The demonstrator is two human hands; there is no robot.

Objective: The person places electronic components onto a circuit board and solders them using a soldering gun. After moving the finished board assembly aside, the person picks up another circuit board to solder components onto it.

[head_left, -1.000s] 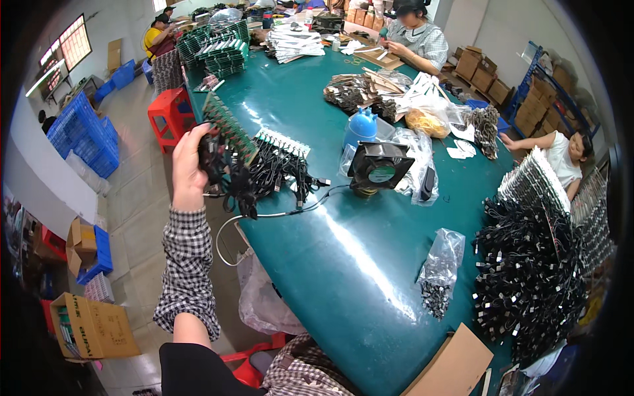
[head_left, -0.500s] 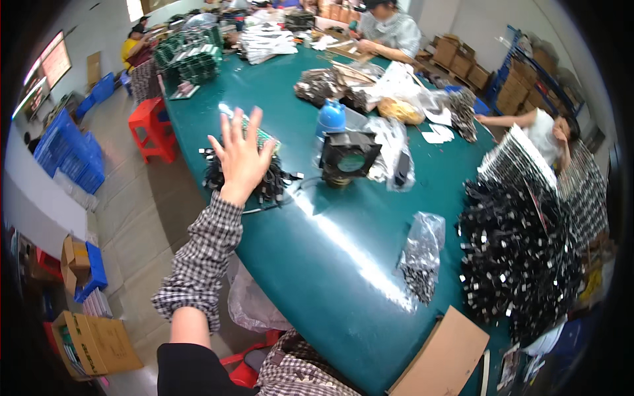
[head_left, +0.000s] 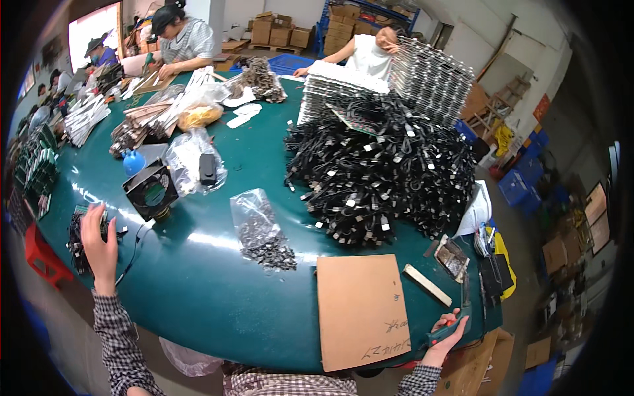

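Just right of a brown cardboard sheet [head_left: 362,307], a person's right hand [head_left: 454,336] is wrapped around a green-and-red tool [head_left: 437,335]. Well left of the sheet, the left hand [head_left: 99,244], fingers spread apart, hovers at a bundle of black cables [head_left: 76,245]; whether they touch cannot be told. Beyond the sheet rises a bigger cable heap [head_left: 376,171].

Pale wall [head_left: 485,39], blue shelving [head_left: 323,25], red stool [head_left: 41,257], bright opening [head_left: 92,25] (window or doorway).

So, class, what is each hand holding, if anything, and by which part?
The right hand holds a teal-and-red tool by its handle. The left hand is at the black cables; whether it grips them cannot be told.
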